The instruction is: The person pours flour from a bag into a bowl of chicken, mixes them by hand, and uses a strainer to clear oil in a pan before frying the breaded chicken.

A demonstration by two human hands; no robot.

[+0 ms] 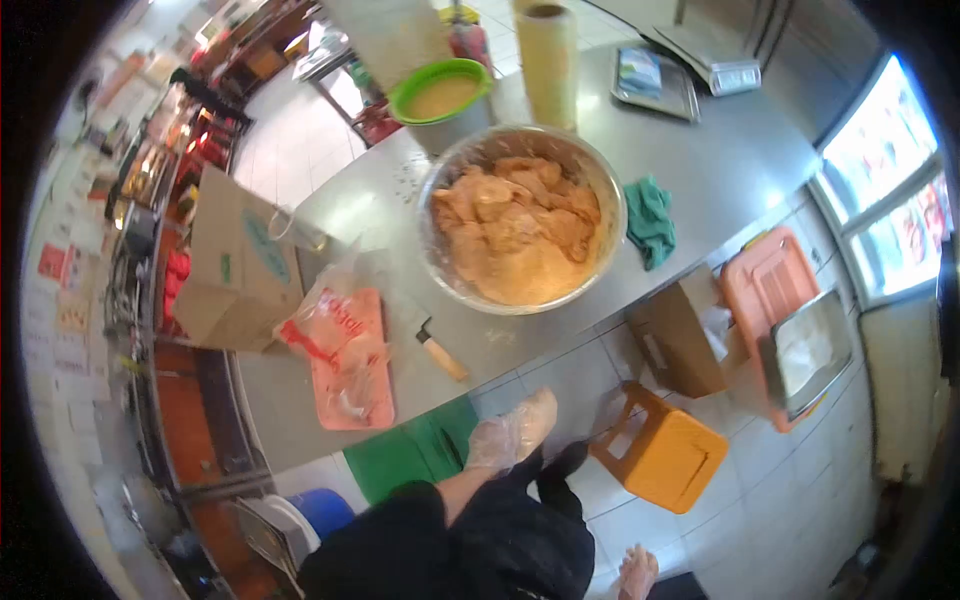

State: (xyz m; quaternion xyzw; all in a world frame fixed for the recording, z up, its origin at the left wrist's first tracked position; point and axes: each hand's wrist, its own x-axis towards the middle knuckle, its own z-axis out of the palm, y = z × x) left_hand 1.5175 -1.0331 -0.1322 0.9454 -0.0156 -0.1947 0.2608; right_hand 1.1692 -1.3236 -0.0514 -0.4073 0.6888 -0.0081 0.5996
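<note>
My left hand (513,433), in a clear plastic glove, hangs over the floor just off the table's front edge. Its fingers look stretched out and coated in something pale orange, with nothing visible in them. Low in the view is my right hand (638,574), gloved too, its fingers loosely bent and apart; I see nothing in it. Raw, orange-coated meat, apparently chicken, (520,225) fills a large metal bowl (612,165) on the steel table (690,150). A knife (440,352) with a pale handle lies nearer the front edge, beside a pink tray (380,405) with a plastic bag (340,330) on it.
A cardboard box (235,270) stands left. Behind the bowl are a green-rimmed container (440,92) and a plastic-wrap roll (548,75). A green cloth (650,222) lies right of the bowl. On the floor are an orange stool (675,455), another box (680,335) and pink crates (770,270).
</note>
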